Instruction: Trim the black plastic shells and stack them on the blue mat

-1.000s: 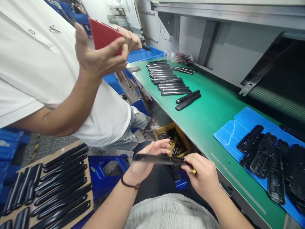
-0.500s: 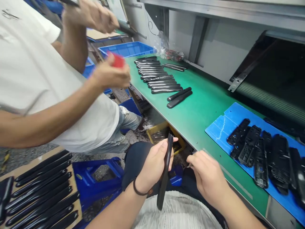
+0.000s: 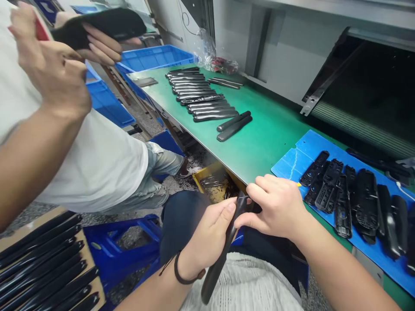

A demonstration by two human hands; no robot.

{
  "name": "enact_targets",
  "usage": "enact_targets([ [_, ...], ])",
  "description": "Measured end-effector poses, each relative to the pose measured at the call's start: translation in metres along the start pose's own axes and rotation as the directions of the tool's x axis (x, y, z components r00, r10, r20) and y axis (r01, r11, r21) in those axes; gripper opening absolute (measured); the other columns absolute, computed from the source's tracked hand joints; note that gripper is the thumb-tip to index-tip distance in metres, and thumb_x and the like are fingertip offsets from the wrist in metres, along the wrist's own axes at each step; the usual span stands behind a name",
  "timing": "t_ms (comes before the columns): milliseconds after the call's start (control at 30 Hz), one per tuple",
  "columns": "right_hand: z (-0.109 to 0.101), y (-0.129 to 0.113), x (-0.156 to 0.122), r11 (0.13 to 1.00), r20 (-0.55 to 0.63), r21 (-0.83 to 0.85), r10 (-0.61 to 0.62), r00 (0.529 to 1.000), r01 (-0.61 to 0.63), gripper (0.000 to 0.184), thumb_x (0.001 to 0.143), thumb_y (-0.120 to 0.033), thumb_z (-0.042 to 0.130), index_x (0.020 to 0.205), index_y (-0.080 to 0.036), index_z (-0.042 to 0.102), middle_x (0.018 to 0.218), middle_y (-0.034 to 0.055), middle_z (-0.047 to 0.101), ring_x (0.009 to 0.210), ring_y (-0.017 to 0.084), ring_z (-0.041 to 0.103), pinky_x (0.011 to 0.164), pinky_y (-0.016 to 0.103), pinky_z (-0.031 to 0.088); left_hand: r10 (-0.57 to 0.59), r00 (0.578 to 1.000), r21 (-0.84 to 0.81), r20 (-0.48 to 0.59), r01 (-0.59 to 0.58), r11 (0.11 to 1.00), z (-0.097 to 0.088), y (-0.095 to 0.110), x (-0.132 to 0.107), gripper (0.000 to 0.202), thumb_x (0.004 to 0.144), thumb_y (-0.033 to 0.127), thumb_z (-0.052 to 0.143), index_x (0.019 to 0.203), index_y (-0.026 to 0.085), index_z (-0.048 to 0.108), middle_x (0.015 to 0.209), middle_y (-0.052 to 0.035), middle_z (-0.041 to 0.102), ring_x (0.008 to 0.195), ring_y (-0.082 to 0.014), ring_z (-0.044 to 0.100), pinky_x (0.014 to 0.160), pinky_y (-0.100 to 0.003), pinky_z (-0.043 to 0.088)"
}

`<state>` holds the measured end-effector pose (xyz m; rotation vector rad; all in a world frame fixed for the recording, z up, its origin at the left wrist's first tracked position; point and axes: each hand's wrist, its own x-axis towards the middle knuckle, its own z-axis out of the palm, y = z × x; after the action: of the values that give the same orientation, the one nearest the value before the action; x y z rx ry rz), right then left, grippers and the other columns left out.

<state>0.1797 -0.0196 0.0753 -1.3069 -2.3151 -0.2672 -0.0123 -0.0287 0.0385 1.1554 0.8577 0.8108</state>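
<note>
Left hand [image 3: 204, 242] closed around a long, glossy black plastic strip [image 3: 215, 274]
Right hand [image 3: 275, 207] pinches its upper end, just beside the bench's front edge [image 3: 207, 149]

In front of you, the green tabletop [image 3: 269, 147] carries rows of long black plastic strips [image 3: 214, 115], and a flat blue mat [image 3: 292, 166] holds black plastic frames [image 3: 329, 185]; a blue plastic crate [image 3: 155, 58] stands beyond.

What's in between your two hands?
A long black strip lies between the left hand and the right hand, and the left hand grips it. The head view shows this.
</note>
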Motion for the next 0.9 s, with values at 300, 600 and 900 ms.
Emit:
enact_targets([
  [300,0.009,-0.004,-0.011,0.998,-0.04,-0.052,0.024,0.999,-0.026,0.06,0.103,-0.068,0.044,0.068,-0.021,0.052,0.065,-0.0007,0.047,0.063,0.015,0.033,0.061,0.033,0.019,-0.057,0.997,-0.06,0.044,0.06,0.996,0.002,-0.011,0.004,0.049,0.107,0.057,0.043,0.079,0.018,0.055,0.056,0.004,0.047,0.048,-0.0082,0.036,0.048,-0.022,0.03],
  [600,0.021,-0.014,-0.022,0.996,-0.028,-0.02,0.083,0.996,-0.084,0.056,0.108,-0.06,0.037,0.075,-0.021,0.058,0.068,0.001,0.05,0.065,0.017,0.033,0.063,0.034,0.02,0.019,0.998,-0.003,-0.066,-0.019,1.0,0.006,-0.009,0.009,0.048,0.105,0.055,0.048,0.105,0.015,0.074,0.074,-0.0039,0.067,0.061,-0.0139,0.052,0.057,-0.026,0.041],
  [900,0.028,-0.028,-0.031,0.995,0.024,0.037,0.095,0.995,-0.095,0.056,0.108,-0.061,0.034,0.075,-0.021,0.057,0.07,0.0016,0.053,0.066,0.018,0.034,0.063,0.034,0.02,0.056,0.984,0.006,-0.168,-0.056,0.998,0.008,-0.006,0.016,0.05,0.105,0.053,0.05,0.12,0.015,0.079,0.103,-0.0099,0.076,0.091,-0.0212,0.067,0.09,-0.032,0.052],
])
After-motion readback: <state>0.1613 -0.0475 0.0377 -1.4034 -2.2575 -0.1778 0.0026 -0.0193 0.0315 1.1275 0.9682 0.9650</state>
